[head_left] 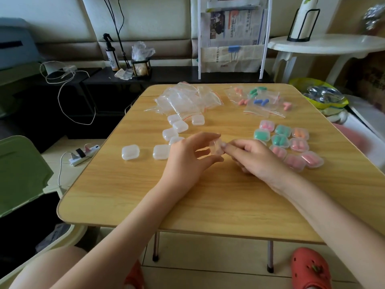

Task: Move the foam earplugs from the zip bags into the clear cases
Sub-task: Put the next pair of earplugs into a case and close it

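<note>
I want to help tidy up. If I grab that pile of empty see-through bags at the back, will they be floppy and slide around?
Probably floppy: the empty zip bags lie crumpled and sagging. Likely very light and slippery, since they are thin glossy film, loosely heaped on the table.

**Layout of the work table at inspection**

On the light wooden folding table, the heap of empty clear plastic zip bags lies at the far centre. To its right lie the clear zip bags holding foam earplugs. Before the empty heap, the empty translucent square cases are scattered toward the left. The filled clear cases are clustered at the right, before the filled bags (several touching one another). Between the two case groups, the left hand and right hand meet on one small clear case, above the table's middle.
</note>
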### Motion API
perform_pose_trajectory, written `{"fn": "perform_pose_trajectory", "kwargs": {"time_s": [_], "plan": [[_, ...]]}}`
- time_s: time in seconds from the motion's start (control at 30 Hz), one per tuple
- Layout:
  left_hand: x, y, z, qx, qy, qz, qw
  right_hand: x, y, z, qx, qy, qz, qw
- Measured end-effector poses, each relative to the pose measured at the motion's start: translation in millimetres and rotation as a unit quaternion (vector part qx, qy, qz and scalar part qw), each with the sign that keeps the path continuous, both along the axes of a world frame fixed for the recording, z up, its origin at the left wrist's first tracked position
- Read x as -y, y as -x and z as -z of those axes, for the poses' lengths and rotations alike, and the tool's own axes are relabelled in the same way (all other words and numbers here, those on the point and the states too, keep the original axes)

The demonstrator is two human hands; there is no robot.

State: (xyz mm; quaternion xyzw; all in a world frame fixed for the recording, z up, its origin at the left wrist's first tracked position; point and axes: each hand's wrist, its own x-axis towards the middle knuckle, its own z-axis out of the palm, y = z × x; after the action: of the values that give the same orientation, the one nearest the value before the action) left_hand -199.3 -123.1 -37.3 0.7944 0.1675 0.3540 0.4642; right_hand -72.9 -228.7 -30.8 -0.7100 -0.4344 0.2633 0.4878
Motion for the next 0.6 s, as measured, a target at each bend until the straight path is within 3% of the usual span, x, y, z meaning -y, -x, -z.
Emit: {"fn": "perform_pose_trajectory", "kwargs": {"time_s": [0.33, 0.6], "plan": [[-1.2, 3.8, 6.5, -0.040, -0.069, 0.016, 0.997, -2.9, 4.6, 6.1, 0.072, -0.024, -0.017, 0.997], [-3.6, 2.1, 6.7, -0.040, -0.009, 0.040, 0.998, -3.8, 1.7, 9.0, 0.023, -0.040, -0.036, 0.998]]}}
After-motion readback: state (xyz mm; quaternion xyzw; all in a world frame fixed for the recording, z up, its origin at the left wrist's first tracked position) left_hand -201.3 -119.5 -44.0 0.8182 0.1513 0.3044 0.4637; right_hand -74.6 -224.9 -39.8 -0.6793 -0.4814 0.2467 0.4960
